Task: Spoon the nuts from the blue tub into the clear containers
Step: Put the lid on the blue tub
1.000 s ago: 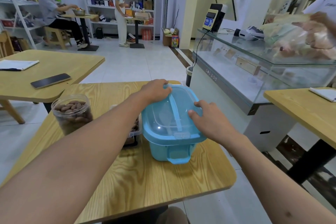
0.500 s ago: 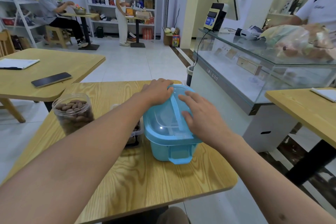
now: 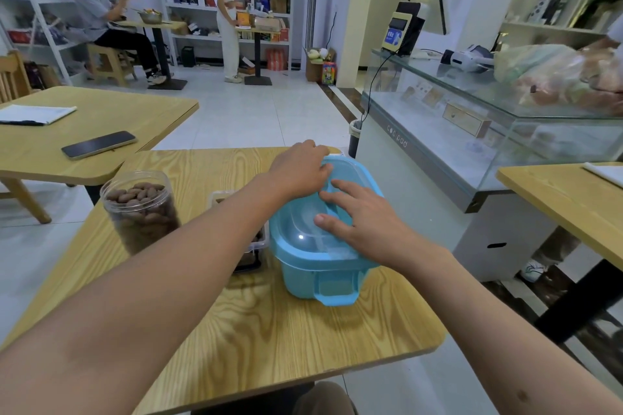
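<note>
Right hand (image 3: 365, 222) has slid leftward onto the blue tub (image 3: 317, 246) lid, fingers flat beside the left hand (image 3: 300, 167) gripping its far rim; lid still closed, spooning not begun.

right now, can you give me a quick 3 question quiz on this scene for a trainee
1. True or false: the blue tub has its lid on.
2. What fills the round clear jar? A nuts, B water, C rice
3. Which of the hands lies on the lid's middle with fingers spread?

Key: 1 true. 2 A. 3 the right hand; the left hand grips the tub's far edge.
</note>
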